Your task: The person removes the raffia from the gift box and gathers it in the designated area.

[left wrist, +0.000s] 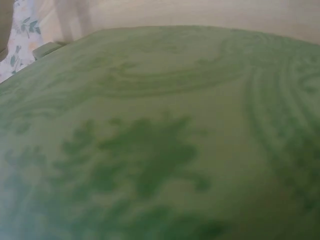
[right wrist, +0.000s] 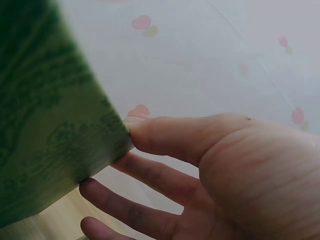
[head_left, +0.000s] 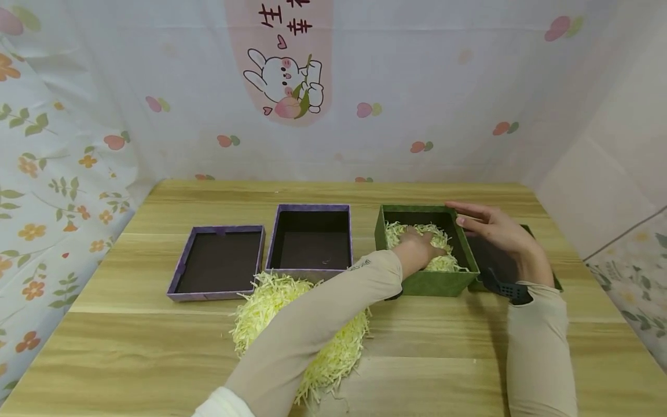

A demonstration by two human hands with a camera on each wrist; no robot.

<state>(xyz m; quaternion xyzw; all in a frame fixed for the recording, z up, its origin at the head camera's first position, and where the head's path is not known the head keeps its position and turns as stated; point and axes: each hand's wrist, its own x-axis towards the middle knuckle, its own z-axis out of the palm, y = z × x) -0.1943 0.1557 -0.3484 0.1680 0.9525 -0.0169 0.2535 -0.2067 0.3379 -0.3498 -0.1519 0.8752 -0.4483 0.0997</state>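
My left hand (head_left: 417, 250) reaches into a green box (head_left: 432, 284) and presses on pale yellow shredded paper (head_left: 444, 263) there; some fingertips sink out of sight among the strands. At the box's back right corner, my right hand (head_left: 495, 229) touches the outside with extended fingers. The right wrist view shows the thumb (right wrist: 165, 135) against the corner edge of the patterned green wall (right wrist: 65, 145), other fingers beside it. Only the box's green outer side (left wrist: 160, 150) fills most of the left wrist view, so the left hand is hidden there.
Left of the green box stands a purple-edged open box (head_left: 312, 249) with a dark inside, beside a shallow purple-edged lid (head_left: 219, 263). A heap of shredded paper (head_left: 271, 301) lies under my left forearm. A dark green-edged lid (head_left: 490, 255) sits beneath my right wrist.
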